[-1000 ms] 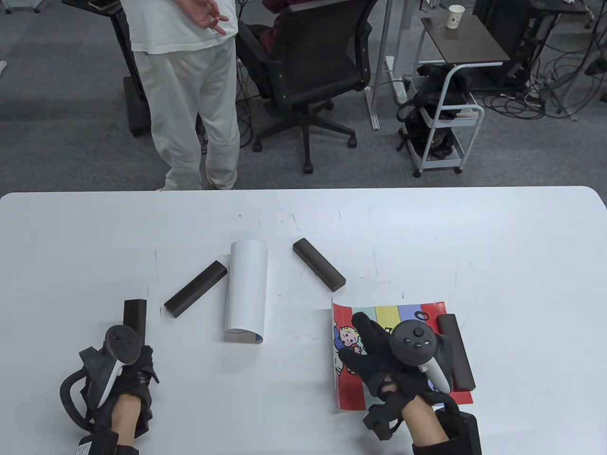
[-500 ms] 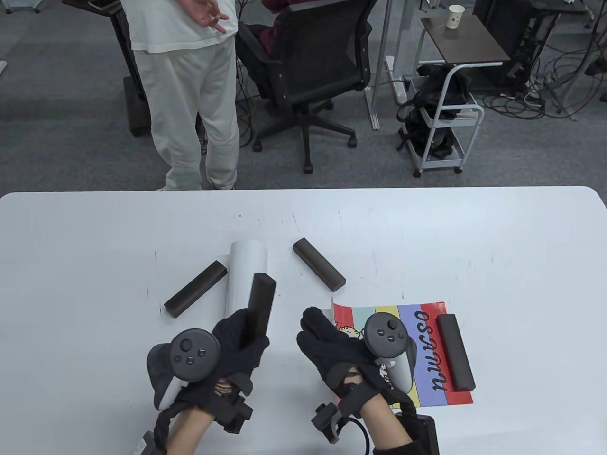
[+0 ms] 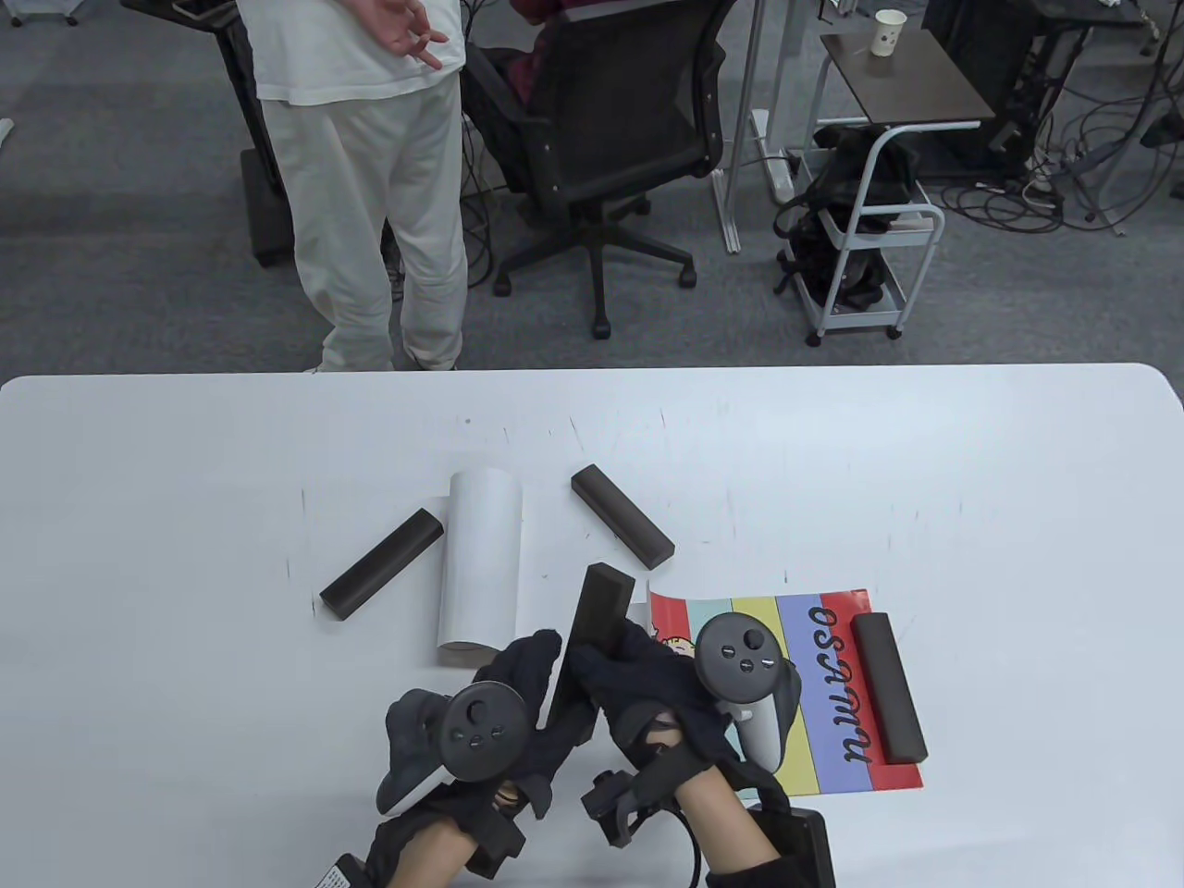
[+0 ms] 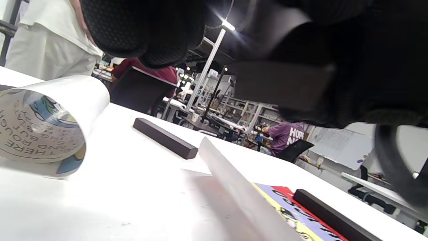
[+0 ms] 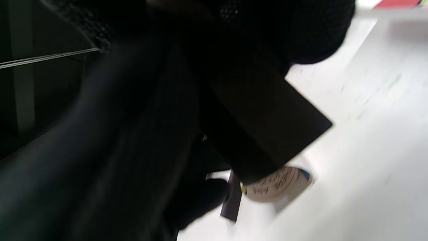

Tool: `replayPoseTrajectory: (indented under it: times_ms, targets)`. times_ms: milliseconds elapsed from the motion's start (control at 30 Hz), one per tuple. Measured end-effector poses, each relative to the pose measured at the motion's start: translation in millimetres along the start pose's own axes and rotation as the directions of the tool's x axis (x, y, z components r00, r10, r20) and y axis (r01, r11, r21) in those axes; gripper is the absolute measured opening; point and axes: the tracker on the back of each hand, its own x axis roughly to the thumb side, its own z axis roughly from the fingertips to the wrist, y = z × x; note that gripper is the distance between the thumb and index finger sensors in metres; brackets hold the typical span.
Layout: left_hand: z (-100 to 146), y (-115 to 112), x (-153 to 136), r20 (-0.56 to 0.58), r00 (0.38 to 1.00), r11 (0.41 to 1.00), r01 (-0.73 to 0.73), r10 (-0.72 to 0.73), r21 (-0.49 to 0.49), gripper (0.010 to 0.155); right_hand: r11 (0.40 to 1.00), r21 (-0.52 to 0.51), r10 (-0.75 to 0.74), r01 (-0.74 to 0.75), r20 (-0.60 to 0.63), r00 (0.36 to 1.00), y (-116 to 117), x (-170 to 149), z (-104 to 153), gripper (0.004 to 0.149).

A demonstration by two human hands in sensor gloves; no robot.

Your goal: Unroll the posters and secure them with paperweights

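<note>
**Both hands on one bar at the poster's curled edge**

A white table [image 3: 185, 444] stands in an office with grey carpet; behind it a person in pale clothes [image 3: 365, 185], a black chair [image 3: 601, 120], a wheeled cart [image 3: 865, 240] holding dark gear, and a side table with a paper cup [image 3: 889, 31].

Furthest left on the table lies a dark bar [image 3: 381, 563], slanted, just beside a rolled poster [image 3: 479, 573] whose open end faces the near edge; the left wrist view shows print inside the roll [image 4: 40, 134]. Right of the roll lies a second bar [image 3: 622, 527], also slanted.

Near the front, the left hand [image 3: 518, 712] and right hand [image 3: 647, 689] meet on a third bar [image 3: 601, 615], held tilted with its far end raised above the table. Both hands grip it, fingers wrapped around its lower half, which is hidden by the gloves. It sits over the left edge of the flat poster [image 3: 832, 703], where the paper curls up; the left wrist view shows that raised lip [image 4: 234, 187] clearly.

The flat poster's striped print is partly covered by the right hand and tracker. A fourth bar [image 3: 888, 687] rests along its right edge.

The right wrist view is blurred and mostly dark glove; only the held bar's end [image 5: 267, 134] and the roll's end [image 5: 277, 184] can be made out.
</note>
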Motion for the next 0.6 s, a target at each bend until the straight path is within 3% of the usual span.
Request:
replayPoseTrajectory:
  times_ms: [200,333,600]
  targets:
    - [4,-18,-34,-0.028,0.975,0.974,-0.217,0.22,0.067,0.081,0.974,-0.132,0.172,-0.187,-0.116,0.978,-38,-8,-10,0.068]
    - [7,-24,-39,-0.014,0.977,0.974,-0.213,0.215,0.077,0.082,0.935,-0.165,0.271,-0.315,-0.242,0.932,-51,-24,-15,0.069]
    - [8,-32,-43,-0.019,0.982,0.981,-0.188,0.189,0.051,0.081,0.876,0.002,0.431,-0.482,-0.451,0.781,-34,-63,-23,0.068]
